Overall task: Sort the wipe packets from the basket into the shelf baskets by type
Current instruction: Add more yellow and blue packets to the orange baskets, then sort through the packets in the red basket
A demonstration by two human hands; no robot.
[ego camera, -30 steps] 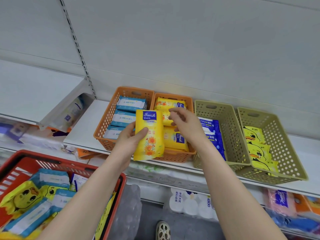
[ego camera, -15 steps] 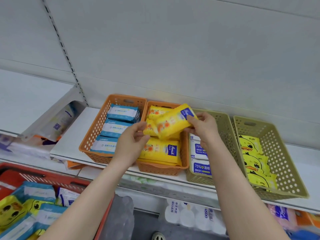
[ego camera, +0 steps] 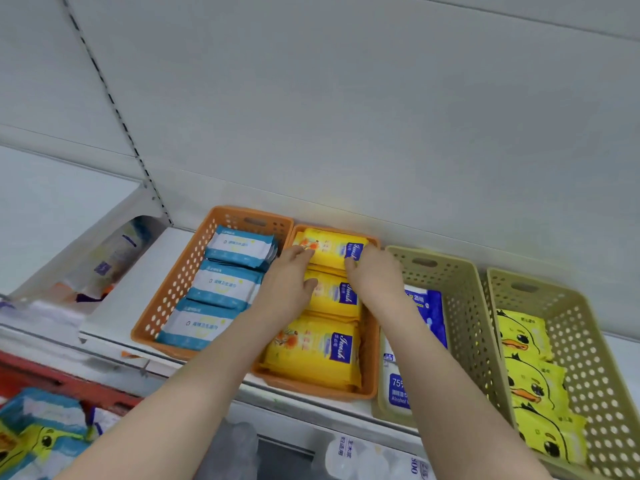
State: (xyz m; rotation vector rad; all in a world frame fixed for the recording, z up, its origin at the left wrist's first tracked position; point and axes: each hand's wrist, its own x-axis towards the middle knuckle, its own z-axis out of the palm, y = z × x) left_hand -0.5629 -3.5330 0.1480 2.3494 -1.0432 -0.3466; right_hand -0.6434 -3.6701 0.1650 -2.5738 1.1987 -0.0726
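A yellow flower-print wipe packet [ego camera: 329,247] lies flat at the back of the second orange shelf basket [ego camera: 370,341], on top of other yellow packets. My left hand [ego camera: 287,289] rests its fingers on the packet's left end, with the thumb apart on the middle yellow packet. The packet's right end is pinched by my right hand [ego camera: 374,278]. The red basket [ego camera: 52,379] at the lower left holds mixed blue-white and yellow duck packets.
On the shelf, the left orange basket [ego camera: 180,282] holds blue-white packets [ego camera: 239,247]. A beige basket [ego camera: 464,306] holds blue alcohol wipes [ego camera: 429,313]. The far-right beige basket [ego camera: 588,341] holds duck packets [ego camera: 523,334]. Lower shelves carry other goods.
The yellow packet went from upright in my left hand to both hands, then down flat into the back of the second orange basket. My view shifted up and right.
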